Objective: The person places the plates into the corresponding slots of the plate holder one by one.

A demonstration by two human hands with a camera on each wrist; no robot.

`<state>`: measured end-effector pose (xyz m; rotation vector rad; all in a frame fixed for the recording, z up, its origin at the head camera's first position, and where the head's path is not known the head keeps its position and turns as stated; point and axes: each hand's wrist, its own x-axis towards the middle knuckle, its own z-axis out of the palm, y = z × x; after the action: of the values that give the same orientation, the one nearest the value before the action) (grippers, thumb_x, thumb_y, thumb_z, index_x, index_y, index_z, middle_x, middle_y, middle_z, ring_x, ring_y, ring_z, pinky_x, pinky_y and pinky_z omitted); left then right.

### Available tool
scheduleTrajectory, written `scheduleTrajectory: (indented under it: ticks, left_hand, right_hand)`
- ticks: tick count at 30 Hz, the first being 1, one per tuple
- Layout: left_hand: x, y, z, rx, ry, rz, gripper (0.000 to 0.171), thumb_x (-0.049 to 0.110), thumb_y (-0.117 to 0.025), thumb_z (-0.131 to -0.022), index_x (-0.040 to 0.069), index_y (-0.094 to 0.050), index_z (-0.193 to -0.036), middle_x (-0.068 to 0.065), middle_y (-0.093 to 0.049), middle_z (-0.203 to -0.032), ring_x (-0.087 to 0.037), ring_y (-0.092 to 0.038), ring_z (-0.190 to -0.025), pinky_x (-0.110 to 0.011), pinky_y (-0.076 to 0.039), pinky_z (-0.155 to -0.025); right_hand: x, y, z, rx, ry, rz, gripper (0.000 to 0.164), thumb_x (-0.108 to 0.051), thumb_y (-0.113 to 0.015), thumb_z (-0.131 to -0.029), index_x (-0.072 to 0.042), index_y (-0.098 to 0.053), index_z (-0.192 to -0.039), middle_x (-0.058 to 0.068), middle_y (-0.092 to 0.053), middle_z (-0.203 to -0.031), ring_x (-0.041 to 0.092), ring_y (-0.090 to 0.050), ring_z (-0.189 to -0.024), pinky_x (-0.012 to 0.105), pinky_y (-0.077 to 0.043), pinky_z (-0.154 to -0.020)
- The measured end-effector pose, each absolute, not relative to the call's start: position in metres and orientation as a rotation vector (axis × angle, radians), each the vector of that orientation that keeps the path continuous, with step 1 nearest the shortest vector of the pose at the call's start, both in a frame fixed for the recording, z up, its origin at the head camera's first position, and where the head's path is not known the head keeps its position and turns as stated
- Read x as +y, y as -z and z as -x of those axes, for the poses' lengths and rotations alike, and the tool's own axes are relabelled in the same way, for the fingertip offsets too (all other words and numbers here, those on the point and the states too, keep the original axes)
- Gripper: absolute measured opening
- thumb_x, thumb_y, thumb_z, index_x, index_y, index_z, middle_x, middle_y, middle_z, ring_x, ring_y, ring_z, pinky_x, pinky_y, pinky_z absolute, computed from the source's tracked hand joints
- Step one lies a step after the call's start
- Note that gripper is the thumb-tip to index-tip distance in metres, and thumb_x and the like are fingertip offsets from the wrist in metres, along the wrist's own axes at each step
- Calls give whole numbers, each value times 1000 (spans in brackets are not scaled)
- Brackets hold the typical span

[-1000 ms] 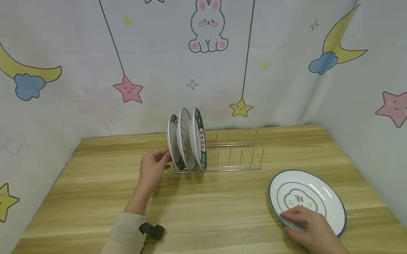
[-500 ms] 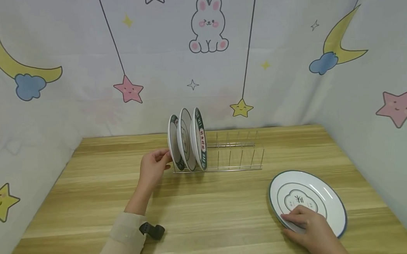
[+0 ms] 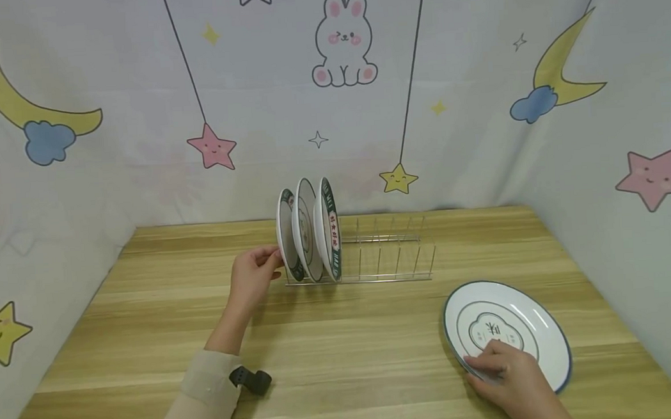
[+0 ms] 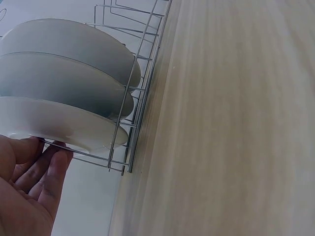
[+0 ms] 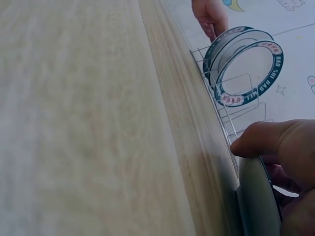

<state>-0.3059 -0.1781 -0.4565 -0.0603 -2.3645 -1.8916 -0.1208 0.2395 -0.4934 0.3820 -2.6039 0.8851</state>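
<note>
My left hand (image 3: 254, 275) is at the left end of a wire dish rack (image 3: 386, 277). In the left wrist view its thumb and fingers pinch the rack's end wire, just under the nearest plate (image 4: 59, 120). Three plates stand on edge in the rack's left part; the rightmost plate (image 3: 328, 229) has a green rim with lettering. At the front right, my right hand (image 3: 510, 378) pinches the near left rim of a white oval plate (image 3: 541, 331) with a dark blue edge. The right wrist view shows the thumb on this plate's underside (image 5: 258, 196), fingers over the other face.
Bare wire slots (image 3: 396, 257) make up the right part of the rack. A wooden table (image 3: 344, 356) lies beneath everything. Behind it and at both sides hangs a white cloth (image 3: 270, 91) printed with stars, moons and a rabbit.
My right thumb and fingers have shifted slightly at the oval plate's rim. The left hand, the rack and the plates in it have stayed in place.
</note>
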Motion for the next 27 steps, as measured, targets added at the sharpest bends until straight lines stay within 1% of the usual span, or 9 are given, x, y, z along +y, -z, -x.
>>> scheduleTrajectory:
  ticks: [4,9,12,18,22,27]
  left_hand:
    - [-178,456,306,-2366,1888,64,24,12,-60,-100,-8,-68,-111,-21,-70,-107,-20,-70,-91,-28,-60,-75]
    - [-178,456,305,-2371,1878,65,24,12,-60,-100,-7,-68,-111,-21,-70,-107,-20,-70,-91,-28,-61,-74]
    - [-178,455,305,-2373,1874,62,23,11,-60,-100,-7,-68,-111,-21,-70,-107,-21,-71,-91,-28,-61,-74]
    - [-178,455,305,-2366,1876,64,23,10,-59,-100,-8,-68,-112,-22,-70,-108,-22,-71,-92,-27,-61,-73]
    - [-178,454,304,-2362,1882,72,23,10,-60,-100,-8,-68,-112,-22,-70,-108,-22,-71,-92,-28,-61,-73]
    - [-177,454,305,-2353,1893,77,23,11,-60,-100,-8,-68,-112,-22,-70,-109,-23,-71,-92,-28,-61,-73]
  right_hand:
    - [238,490,122,-2527,-907,-367,31,5,-89,-59,-15,-80,-82,-20,-55,-73,0,-54,-65,9,-46,-57]
    - [238,482,124,-2399,-923,-350,30,11,-86,-59,-11,-79,-79,-15,-57,-71,1,-55,-60,8,-47,-53]
    - [239,477,123,-2354,-926,-325,28,11,-86,-60,-9,-79,-78,-15,-57,-70,1,-52,-60,8,-44,-51]
    - [238,467,123,-2291,-930,-325,29,8,-88,-60,-10,-80,-80,-14,-53,-67,0,-44,-57,10,-34,-46]
    - [238,462,126,-2254,-908,-359,28,8,-88,-60,-10,-79,-80,-14,-52,-66,-1,-42,-57,8,-33,-46]
    - [240,452,131,-2208,-934,-395,28,13,-85,-60,-7,-78,-78,-12,-54,-65,-3,-43,-57,9,-34,-46]
